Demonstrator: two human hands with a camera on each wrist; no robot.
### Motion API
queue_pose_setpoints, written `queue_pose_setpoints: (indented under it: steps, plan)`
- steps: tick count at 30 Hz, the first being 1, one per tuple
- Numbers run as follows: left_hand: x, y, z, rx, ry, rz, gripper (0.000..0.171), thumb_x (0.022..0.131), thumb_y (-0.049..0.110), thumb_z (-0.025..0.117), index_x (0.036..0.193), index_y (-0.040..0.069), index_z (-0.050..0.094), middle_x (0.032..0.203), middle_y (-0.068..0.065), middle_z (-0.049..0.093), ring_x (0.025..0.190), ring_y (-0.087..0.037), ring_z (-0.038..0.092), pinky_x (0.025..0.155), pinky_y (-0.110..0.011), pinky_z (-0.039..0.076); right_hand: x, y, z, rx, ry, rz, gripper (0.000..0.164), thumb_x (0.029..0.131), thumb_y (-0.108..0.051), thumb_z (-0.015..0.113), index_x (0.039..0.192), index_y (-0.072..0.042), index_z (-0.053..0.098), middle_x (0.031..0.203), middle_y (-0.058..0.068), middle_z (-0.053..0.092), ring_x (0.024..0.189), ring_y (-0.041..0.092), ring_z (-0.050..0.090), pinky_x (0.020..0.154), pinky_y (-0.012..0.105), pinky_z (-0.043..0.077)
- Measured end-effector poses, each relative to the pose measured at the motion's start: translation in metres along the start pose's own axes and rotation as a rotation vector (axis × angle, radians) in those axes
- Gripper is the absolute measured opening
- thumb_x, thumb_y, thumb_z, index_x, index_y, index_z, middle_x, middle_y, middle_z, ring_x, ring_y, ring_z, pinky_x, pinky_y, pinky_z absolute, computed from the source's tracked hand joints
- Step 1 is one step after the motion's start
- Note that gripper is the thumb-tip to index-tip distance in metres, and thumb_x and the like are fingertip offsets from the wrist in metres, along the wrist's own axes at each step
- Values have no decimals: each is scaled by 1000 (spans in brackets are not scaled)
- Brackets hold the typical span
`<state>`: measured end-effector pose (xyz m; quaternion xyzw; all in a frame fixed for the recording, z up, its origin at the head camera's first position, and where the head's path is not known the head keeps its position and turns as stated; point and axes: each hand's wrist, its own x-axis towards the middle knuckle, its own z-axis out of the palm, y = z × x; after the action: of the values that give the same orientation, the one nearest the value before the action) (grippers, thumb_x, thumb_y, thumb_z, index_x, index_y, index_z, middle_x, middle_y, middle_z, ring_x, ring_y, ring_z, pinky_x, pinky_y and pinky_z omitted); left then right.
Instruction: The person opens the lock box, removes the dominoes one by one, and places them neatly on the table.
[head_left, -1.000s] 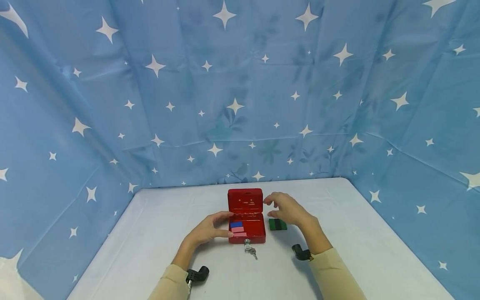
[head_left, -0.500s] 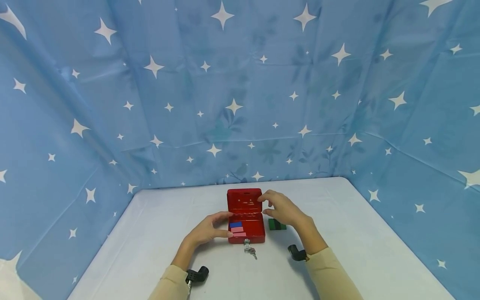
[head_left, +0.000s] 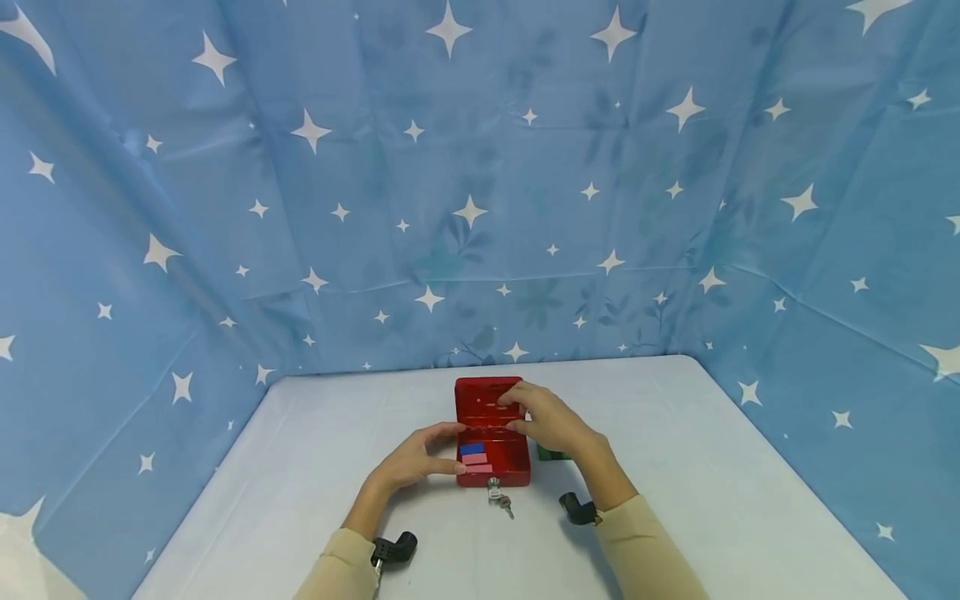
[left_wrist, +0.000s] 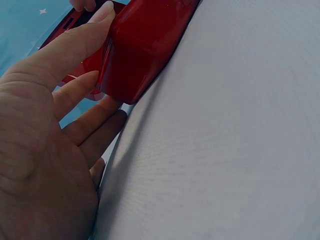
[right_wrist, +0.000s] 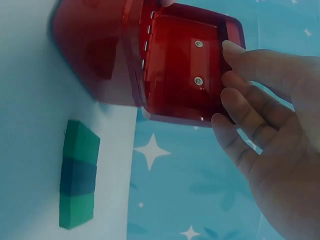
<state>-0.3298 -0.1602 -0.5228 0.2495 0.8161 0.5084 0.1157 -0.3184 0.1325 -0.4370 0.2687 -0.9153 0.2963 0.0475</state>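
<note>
A small red metal cash box (head_left: pixel 513 458) stands on the table, its hinged lid (head_left: pixel 471 402) raised at the back. Blue and pink flat pieces (head_left: pixel 475 459) lie in its left half. My left hand (head_left: pixel 411 460) holds the box's left end, thumb at the front corner and index finger toward the hinge. My right hand (head_left: pixel 558 422) is over the right part of the box, fingers slightly bent and apart. In the right wrist view its fingertips (right_wrist: pixel 231 100) are right at the lid's outer edge, with nothing held. A green block row with a dark middle (right_wrist: pixel 78 175) sits right of the box.
A lock with keys (head_left: pixel 497 493) hangs at the box's front. The white table (head_left: pixel 337 400) extends around it, with a blue star-patterned curtain (head_left: pixel 480 167) behind and at the sides. A black wrist camera (head_left: pixel 577 508) sits at the right wrist.
My right hand has moved left from beside the lid to in front of it, and its wrist now covers part of the green blocks. My left hand stays in place.
</note>
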Motion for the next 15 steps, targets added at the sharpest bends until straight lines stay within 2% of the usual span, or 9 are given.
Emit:
queue_pose_setpoints:
  steps: [6, 15]
  plan:
    - [0, 0, -1, 8, 10, -4, 68, 85, 33, 86, 146, 25, 58, 153, 1, 56, 145, -28, 46, 121, -60, 37, 6, -4, 4, -8, -10, -9, 40, 91, -14, 81, 130, -11, 69, 116, 6, 69, 91, 14, 58, 78, 27, 60]
    - [0, 1, 1, -3, -1, 8, 68, 86, 32, 86, 147, 23, 58, 153, -1, 56, 147, -29, 45, 123, -61, 34, 15, -9, 19, 48, -26, -15, 40, 93, -16, 80, 131, -14, 69, 117, 3, 68, 89, 13, 57, 76, 24, 58]
